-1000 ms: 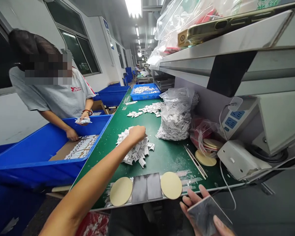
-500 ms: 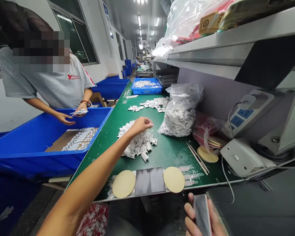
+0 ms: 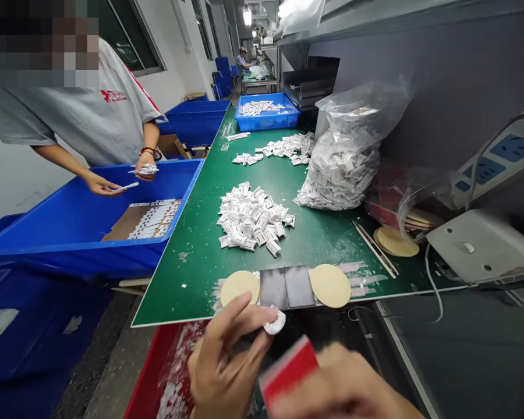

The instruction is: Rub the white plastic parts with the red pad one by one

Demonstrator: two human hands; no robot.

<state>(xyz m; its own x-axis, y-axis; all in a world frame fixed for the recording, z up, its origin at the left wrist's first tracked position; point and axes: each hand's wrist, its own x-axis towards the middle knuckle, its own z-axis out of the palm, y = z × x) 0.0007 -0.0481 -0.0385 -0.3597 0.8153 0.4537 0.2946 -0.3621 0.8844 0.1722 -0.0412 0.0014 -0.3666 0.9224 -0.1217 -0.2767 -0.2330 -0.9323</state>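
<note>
Just off the table's front edge, my left hand [image 3: 231, 355] pinches a small white piece [image 3: 275, 322] between thumb and fingers. Beside it on the right, my right hand [image 3: 336, 384], blurred, grips a red-faced block [image 3: 290, 372] with a grey edge. A heap of white plastic parts [image 3: 253, 218] lies on the green table [image 3: 192, 250]. Along the front edge are two dark square pads [image 3: 287, 287] between a left yellow disc [image 3: 240, 287] and a right yellow disc [image 3: 330, 286].
A clear bag of white parts [image 3: 343, 169], tweezers [image 3: 375, 249] and a power strip [image 3: 502, 157] are at right. A blue tray [image 3: 268, 121] stands farther back. Left, a person [image 3: 117, 110] handles white pieces over a blue bin [image 3: 82, 201]. Below is a red bin [image 3: 151, 355].
My left hand has come back from the heap to the table's front edge with a white piece. My right hand has moved left and turned the block, showing its red face. The view has shifted.
</note>
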